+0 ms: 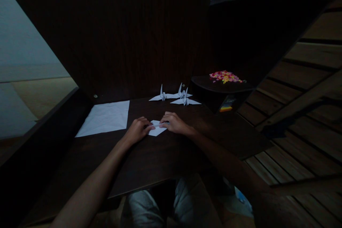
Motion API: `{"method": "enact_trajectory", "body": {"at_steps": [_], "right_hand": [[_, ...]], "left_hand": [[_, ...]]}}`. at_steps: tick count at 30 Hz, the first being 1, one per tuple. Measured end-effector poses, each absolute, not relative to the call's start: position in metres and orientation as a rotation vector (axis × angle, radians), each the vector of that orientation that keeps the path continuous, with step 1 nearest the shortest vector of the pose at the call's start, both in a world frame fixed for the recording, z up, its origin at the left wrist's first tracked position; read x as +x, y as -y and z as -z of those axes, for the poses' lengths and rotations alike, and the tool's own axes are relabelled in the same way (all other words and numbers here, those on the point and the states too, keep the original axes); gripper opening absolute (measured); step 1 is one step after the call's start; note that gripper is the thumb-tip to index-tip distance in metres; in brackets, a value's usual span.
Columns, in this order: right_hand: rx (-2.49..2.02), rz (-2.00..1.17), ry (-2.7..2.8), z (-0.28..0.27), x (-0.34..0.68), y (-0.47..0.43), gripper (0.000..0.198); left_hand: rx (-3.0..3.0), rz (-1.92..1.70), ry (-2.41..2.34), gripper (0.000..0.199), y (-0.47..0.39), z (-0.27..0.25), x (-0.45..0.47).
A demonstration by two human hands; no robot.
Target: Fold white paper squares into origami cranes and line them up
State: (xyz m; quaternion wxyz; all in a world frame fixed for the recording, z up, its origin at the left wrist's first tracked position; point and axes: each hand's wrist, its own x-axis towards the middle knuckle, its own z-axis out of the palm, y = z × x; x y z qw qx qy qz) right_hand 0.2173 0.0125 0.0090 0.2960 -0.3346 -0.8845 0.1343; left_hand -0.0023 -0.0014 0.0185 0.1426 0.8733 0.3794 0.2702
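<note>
A small folded piece of white paper (156,131) lies on the dark desk between my two hands. My left hand (139,129) grips its left side, thumb and fingers closed together at the fold. On the opposite side my right hand (173,123) pinches the paper with thumb and fingertips. A raised crease runs between the two thumbs. Just beyond the hands stand several white origami cranes (185,101), wings spread. To the left, a flat white sheet of paper (107,117) rests on the desk.
On a rounded corner shelf (203,82) at the right sits a pile of small pink, red and yellow pieces (226,76). Below it is a small dark box with coloured stripes (226,104). A tall dark panel (128,42) rises behind the desk, and a wooden slatted structure (310,114) stands right.
</note>
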Motion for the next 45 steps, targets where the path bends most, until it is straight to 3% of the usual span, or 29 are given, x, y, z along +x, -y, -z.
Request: {"method": "enact_trajectory", "body": {"at_steps": [14, 19, 24, 34, 42, 45], "right_hand": [[-0.86, -0.198, 2.313, -0.009, 0.216, -0.008, 0.015], [-0.932, -0.141, 1.971, -0.018, 0.213, -0.002, 0.03], [-0.981, -0.126, 1.644, -0.023, 0.212, 0.0, 0.026], [-0.923, -0.666, 1.577, -0.012, 0.203, -0.005, 0.039], [-0.848, -1.206, 1.562, -0.005, 0.193, -0.005, 0.043], [-0.869, -1.25, 1.494, -0.006, 0.192, -0.004, 0.045]], "left_hand": [[2.592, -0.833, -1.053, 0.028, 0.006, -0.016, 0.001], [2.279, -1.043, -1.223, 0.028, 0.006, -0.022, 0.002], [1.751, -1.231, -1.29, 0.029, 0.003, -0.025, 0.002], [1.072, -1.412, -1.118, 0.04, -0.004, -0.017, 0.005], [1.089, -1.165, -0.93, 0.039, 0.007, -0.024, 0.013], [1.098, -1.073, -0.894, 0.036, 0.008, -0.022, 0.015]]}}
